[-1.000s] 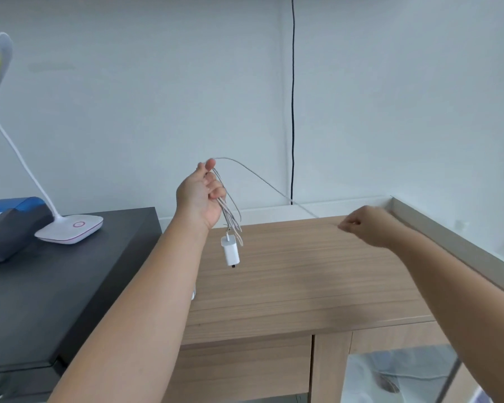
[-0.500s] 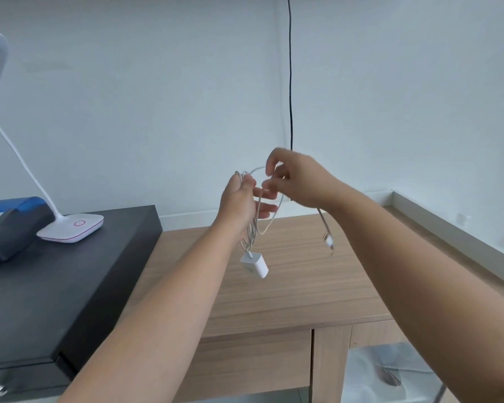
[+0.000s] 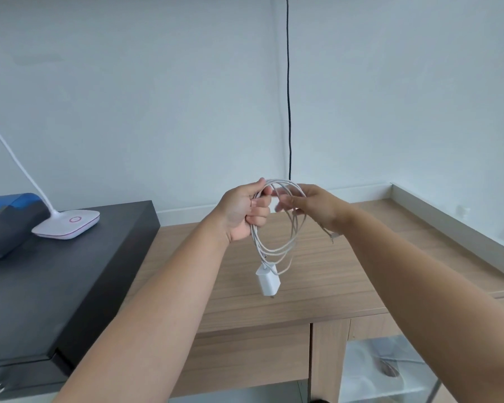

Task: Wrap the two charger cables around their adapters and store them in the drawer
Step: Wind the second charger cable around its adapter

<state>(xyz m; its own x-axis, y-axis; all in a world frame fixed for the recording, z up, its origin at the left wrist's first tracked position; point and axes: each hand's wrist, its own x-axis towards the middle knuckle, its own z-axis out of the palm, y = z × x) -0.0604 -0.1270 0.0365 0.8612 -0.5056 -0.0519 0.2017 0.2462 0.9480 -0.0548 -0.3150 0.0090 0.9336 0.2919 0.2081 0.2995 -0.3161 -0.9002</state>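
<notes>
My left hand [image 3: 242,212] is closed around a bundle of white charger cable [image 3: 285,242] coiled into several loops above the wooden desk [image 3: 317,274]. A white adapter [image 3: 268,282] dangles from the bottom of the loops. My right hand [image 3: 312,206] pinches the cable at the loops' right side, and the cable's free plug end [image 3: 333,235] hangs just below that hand. Only one charger is in view. No drawer is visibly open.
A black cabinet top [image 3: 56,286] sits at the left with a white desk lamp base [image 3: 67,223] and a blue-grey device [image 3: 6,225]. A black cord [image 3: 288,97] runs down the wall. A raised ledge [image 3: 448,225] borders the desk's right side.
My right hand came from the desk's right side to the left hand, adding cable to the bundle. The loops are now larger and the free end shorter. Both hands dropped slightly.
</notes>
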